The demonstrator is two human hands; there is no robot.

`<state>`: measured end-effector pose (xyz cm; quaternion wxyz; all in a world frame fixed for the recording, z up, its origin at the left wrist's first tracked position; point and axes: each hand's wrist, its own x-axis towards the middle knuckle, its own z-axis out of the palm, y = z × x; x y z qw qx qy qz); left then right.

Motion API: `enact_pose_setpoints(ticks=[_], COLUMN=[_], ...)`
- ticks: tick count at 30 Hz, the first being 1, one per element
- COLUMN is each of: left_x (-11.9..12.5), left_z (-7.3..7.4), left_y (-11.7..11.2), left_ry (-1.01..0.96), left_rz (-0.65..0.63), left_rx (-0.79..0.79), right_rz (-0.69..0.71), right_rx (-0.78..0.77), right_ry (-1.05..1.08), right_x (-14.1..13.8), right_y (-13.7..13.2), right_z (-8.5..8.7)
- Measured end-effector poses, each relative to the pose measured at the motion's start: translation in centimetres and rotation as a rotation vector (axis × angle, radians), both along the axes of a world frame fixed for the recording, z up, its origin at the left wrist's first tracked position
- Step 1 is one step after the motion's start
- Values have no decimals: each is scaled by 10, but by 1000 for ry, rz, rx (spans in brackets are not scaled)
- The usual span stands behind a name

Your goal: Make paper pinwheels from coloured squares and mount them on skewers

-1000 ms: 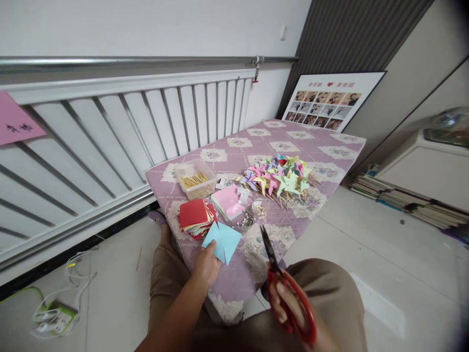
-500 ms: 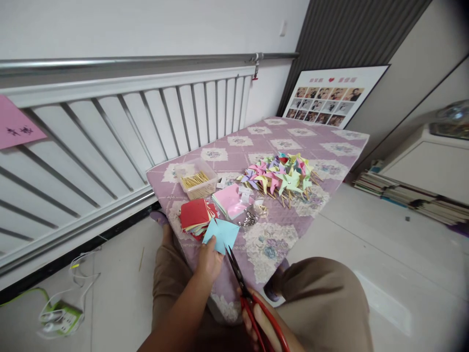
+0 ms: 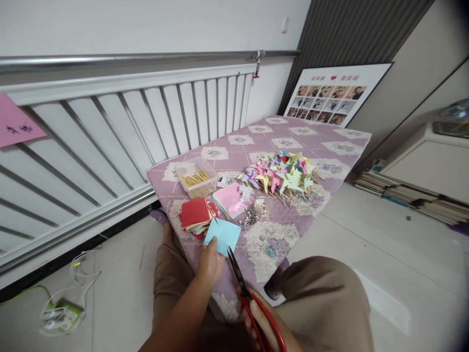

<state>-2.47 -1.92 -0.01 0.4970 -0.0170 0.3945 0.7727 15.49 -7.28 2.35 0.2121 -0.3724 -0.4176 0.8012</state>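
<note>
My left hand (image 3: 209,264) pinches a light blue paper square (image 3: 222,235) by its near edge, above the front of a purple quilted mat (image 3: 293,215). My right hand (image 3: 262,325) grips red-handled scissors (image 3: 252,303) at the bottom of the view. The dark blades point up at the square's lower corner and touch it. Just beyond the blue square lie a stack of red and mixed coloured paper (image 3: 196,215) and a pink paper stack (image 3: 229,199).
On the mat sit a clear box of wooden sticks (image 3: 196,181), a heap of paper pinwheels (image 3: 284,176) and small metal bits (image 3: 249,219). A white slatted rail (image 3: 120,122) runs along the left. A photo board (image 3: 330,98) leans behind; books (image 3: 410,200) lie on the floor right. A power strip (image 3: 60,318) lies at left.
My right hand swung the scissors from the right, over my knee, leftward to the blue paper's lower corner. The left hand kept hold of the paper and lifted it slightly.
</note>
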Motion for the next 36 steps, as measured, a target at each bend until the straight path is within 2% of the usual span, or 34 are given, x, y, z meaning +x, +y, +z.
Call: enact_pose_setpoints(ticks=[3,8,17,26,31,36], left_x=[2,3,6,6,6,6], left_z=[-1,-1,7,4,5,4], left_y=[-2,-4,-5,-6,-5,-5], left_ry=[5,14,-10,39,26,2], left_rz=[-19,-30,-27,-51,-36,-28], left_rx=[19,-18,-6,-16,-18,-5], right_rz=[-45,-89,-74,-30,-109,-119], right_rx=[-32,-1,-7,-48,-40,-53], right_ry=[-13,-11,-30,-89,-34,-11], right_x=[-1,-2,-1,-4,-3,-3], right_y=[-2,-4,0,9,2,2], right_z=[0,5,1,-1,2,6])
